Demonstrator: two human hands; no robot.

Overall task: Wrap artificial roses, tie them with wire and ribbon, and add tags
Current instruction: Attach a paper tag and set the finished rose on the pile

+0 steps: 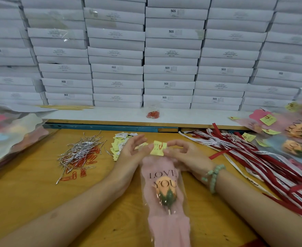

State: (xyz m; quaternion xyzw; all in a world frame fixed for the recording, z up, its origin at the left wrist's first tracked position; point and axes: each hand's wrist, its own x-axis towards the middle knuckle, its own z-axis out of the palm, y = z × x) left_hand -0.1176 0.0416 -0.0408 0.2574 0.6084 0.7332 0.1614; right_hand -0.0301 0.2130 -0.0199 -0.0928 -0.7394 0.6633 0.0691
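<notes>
the wrapped rose [165,190] lies along the middle of the wooden table [30,193], its peach head inside a pink sleeve printed "love you", stem end toward the person. at the sleeve's far, open edge sits a yellow tag [158,148] with a red paper clip [161,144] over its top. the left hand [131,151] has its fingertips pinching the tag's left edge and the sleeve beneath it; the right hand [184,154], with a green bead bracelet [213,177] on the wrist, pinches the tag's right side near the clip. both hands are closed on the tag, not released.

the step in hand looks to be clipping the tag onto the wrap. to do it well, the left hand should hold tag and sleeve edge flat together while the right slides the clip straight down until it bites both layers, keeping the tag square above the lettering.

just left lie more yellow tags [119,145], then a heap of silver wire ties [82,148] over loose red clips [75,172]. to the right spread red and white ribbons [253,157], and beyond them finished roses [296,139]. stacked white boxes [146,50] fill the back.
</notes>
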